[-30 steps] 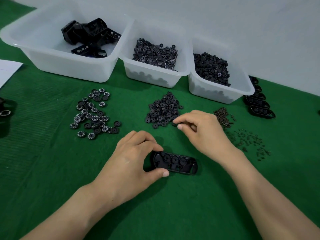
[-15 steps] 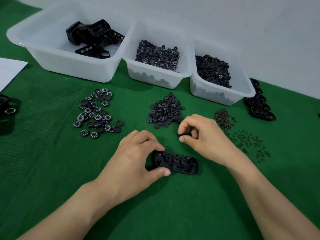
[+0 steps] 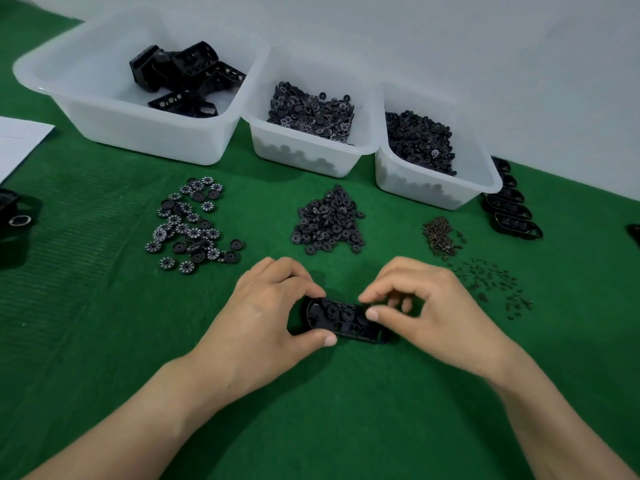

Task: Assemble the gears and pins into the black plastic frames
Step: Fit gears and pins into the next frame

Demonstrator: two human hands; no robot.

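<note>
A black oval plastic frame with several gears seated in it lies on the green mat in front of me. My left hand grips its left end between thumb and fingers. My right hand hovers over the frame's right end, thumb and forefinger pinched on a small black gear that is mostly hidden by the fingertips. Behind the frame lie a pile of plain black gears, a pile of numbered gears, brown pins and dark pins.
Three white tubs line the back: frames, numbered gears, black gears. A row of filled frames sits at the right. White paper and a black object lie at the left edge.
My right hand lifted away from the plain gear pile with a gear pinched in it and came down to the frame's right end. My left hand stayed on the frame.
</note>
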